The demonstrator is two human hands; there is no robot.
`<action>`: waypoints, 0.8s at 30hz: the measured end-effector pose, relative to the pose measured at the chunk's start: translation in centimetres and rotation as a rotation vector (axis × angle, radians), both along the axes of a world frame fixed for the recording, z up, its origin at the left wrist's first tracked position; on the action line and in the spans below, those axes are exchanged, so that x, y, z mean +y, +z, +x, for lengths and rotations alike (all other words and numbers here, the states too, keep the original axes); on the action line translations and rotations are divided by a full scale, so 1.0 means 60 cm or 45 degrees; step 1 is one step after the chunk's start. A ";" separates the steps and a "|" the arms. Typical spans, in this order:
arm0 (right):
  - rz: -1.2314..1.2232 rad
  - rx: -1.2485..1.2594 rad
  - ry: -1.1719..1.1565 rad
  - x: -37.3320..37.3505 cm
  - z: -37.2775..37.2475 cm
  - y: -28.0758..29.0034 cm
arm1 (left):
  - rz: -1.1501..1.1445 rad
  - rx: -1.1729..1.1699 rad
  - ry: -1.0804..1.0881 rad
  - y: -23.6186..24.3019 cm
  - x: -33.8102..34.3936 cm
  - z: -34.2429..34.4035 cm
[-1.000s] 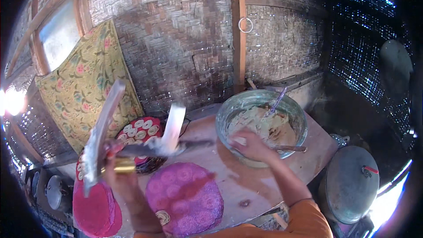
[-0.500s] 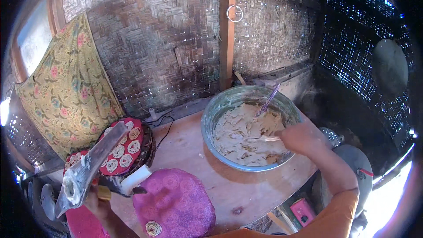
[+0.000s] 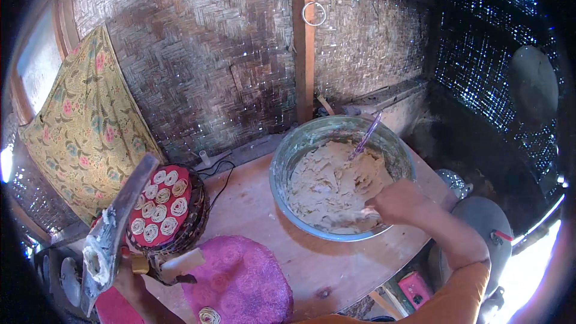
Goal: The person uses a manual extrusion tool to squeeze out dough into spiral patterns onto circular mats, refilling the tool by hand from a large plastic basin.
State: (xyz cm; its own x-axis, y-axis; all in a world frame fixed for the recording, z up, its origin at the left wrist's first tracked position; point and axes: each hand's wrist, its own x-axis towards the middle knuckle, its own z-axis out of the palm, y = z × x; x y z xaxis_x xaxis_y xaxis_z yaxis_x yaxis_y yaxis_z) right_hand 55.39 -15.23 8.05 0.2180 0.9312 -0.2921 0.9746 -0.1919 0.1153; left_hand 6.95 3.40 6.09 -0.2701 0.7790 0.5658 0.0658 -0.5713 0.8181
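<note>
Head view: purple-handled utensil (image 3: 367, 135) leans in dough (image 3: 324, 189) beyond right hand (image 3: 401, 203).

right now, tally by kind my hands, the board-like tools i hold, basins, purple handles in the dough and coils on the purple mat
Bare hands: 2, left hand and right hand
Long dough-smeared grey board-like tool: 1
Large round blue-rimmed basin: 1
Slim patterned purple handle: 1
Pale stringy coil on round purple mat: 1
Total: 6
</note>
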 end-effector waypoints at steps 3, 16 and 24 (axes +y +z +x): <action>0.128 -0.083 -0.024 0.023 0.006 -0.026 | -0.022 0.222 0.184 0.013 -0.015 -0.023; 0.104 0.396 0.003 -0.007 0.044 -0.074 | -0.084 0.760 0.026 -0.031 -0.035 -0.062; 0.080 0.666 0.118 -0.066 0.005 0.155 | 0.196 1.621 -0.609 0.074 -0.074 0.142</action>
State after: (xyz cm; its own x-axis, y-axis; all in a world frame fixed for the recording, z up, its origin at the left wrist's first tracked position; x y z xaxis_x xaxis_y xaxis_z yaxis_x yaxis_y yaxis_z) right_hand 55.69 -19.18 17.37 -0.0261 0.9588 -0.2830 0.9122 -0.0930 -0.3990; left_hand 15.47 -1.05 10.51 0.7726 0.5559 0.3068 0.4903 -0.8293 0.2679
